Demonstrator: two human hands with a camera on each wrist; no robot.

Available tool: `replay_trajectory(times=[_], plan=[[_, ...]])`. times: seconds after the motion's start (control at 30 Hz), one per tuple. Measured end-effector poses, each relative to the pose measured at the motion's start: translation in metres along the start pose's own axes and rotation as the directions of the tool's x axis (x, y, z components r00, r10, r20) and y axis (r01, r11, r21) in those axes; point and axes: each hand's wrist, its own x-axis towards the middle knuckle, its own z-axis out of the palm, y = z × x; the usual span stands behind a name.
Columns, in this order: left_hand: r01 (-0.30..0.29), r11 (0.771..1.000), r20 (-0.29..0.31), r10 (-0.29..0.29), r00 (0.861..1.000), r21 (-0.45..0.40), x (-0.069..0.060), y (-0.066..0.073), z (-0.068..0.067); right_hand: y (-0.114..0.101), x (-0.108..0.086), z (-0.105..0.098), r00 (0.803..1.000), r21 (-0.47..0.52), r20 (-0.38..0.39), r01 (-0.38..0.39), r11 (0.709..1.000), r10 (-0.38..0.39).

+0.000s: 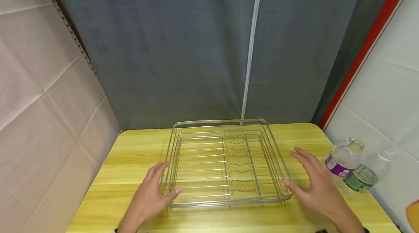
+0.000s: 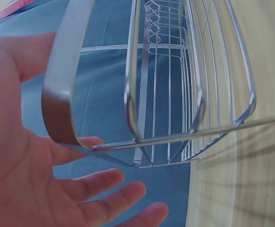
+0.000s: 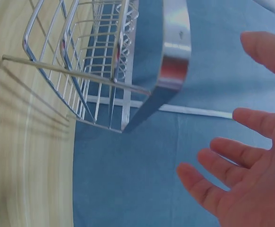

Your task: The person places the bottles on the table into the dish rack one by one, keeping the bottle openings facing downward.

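A silver wire rack (image 1: 226, 202) with a flat metal rim and a row of bent wires across its base stands on the wooden table. My left hand (image 1: 146, 194) is at its front left corner, fingers spread outside the side and thumb over the corner. In the left wrist view the rim (image 2: 59, 90) passes in front of the thumb and index finger; whether they touch it I cannot tell. Beside the front right corner, my right hand (image 1: 319, 185) has its fingers extended. The right wrist view shows a gap between that hand (image 3: 251, 165) and the rim (image 3: 175, 52).
At the table's right edge are clear plastic bottles, one with a purple label (image 1: 338, 165) and one with a green label (image 1: 360, 178). A grey curtain (image 1: 183, 62) hangs behind the yellow wooden table (image 1: 131, 164). Pale cloth walls flank both sides.
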Motion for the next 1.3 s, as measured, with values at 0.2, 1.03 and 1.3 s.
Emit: replay_trajectory(times=[0.2,1.03,1.3], plan=[[0.065,0.993,0.044,-0.06,0.997,-0.102,-0.003,-0.001,0.002,0.007,-0.006,-0.008,0.992,0.046,-0.125,0.02,0.999,-0.014],[0.182,0.897,0.096,-0.157,0.983,-0.403,-0.012,-0.008,0.007,0.023,-0.035,-0.041,0.888,0.171,-0.334,-0.274,0.946,0.317],[0.214,0.88,0.118,-0.181,0.976,-0.424,-0.011,-0.007,0.006,0.031,-0.046,-0.045,0.86,0.203,-0.438,-0.188,0.961,0.261]])
